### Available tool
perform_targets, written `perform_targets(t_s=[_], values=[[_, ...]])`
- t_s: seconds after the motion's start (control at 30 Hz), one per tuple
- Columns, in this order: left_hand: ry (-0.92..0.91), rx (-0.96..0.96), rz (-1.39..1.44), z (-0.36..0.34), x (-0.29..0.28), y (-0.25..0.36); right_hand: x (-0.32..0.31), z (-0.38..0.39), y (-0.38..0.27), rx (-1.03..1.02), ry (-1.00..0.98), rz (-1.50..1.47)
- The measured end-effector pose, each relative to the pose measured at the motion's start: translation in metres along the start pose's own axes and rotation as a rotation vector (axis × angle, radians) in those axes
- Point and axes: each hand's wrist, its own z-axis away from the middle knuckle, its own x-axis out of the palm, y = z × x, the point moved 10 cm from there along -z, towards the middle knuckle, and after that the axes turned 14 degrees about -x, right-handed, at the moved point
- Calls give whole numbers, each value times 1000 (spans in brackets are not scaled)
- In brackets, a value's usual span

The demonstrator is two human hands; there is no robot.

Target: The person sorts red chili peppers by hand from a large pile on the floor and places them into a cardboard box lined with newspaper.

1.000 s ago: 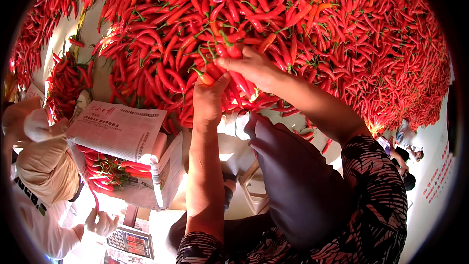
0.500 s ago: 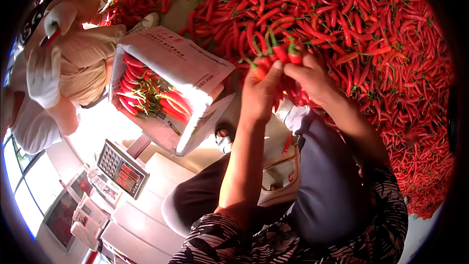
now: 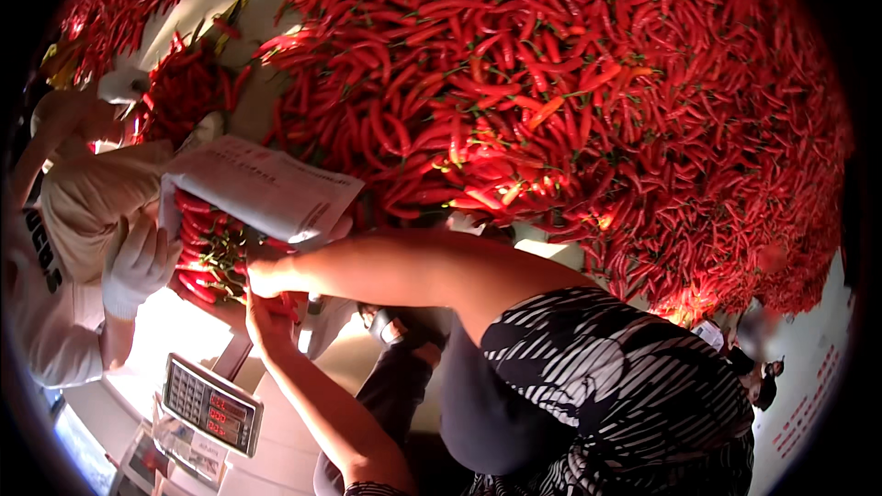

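Note:
My left hand and my right hand are together at the lower right of a newspaper-lined box, both closed around red chillies, their fingertips partly hidden. Inside the box lie rows of red chillies with green stems, under a folded sheet of newspaper. My right forearm crosses above my left one.
A large heap of chillies fills the top and right. A co-worker's gloved hand is beside the box at left, another higher up. A calculator-like scale is at lower left. Other people are at far right.
Both my hands, with the chillies, have moved from over the big heap down and left to the box. The co-worker's gloved hand has shifted beside the box, and the view has swung about.

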Motion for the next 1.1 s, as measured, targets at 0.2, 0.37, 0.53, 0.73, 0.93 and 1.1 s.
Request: perform_targets(t_s=[0.2, 0.37, 0.53, 0.73, 0.93, 1.1], values=[[328, 365, -714, -33, -87, 8, 21, 13, -2, -71, -154, 76], [653, 144, -685, -25, -64, -3, 25, 37, 3, -102, -234, 71], [1095, 864, -1838, 6, 24, 31, 7, 49, -12, -208, -269, 37], [638, 285, -1507, 9, 78, 15, -140, 156, -6, -757, 482, 0], [1131, 753, -1462, 91, 179, 63, -379, 305, 179, 54, 1181, 318], [565, 1211, -1253, 81, 386, 36, -460, 323, 239, 437, 1005, 519]])
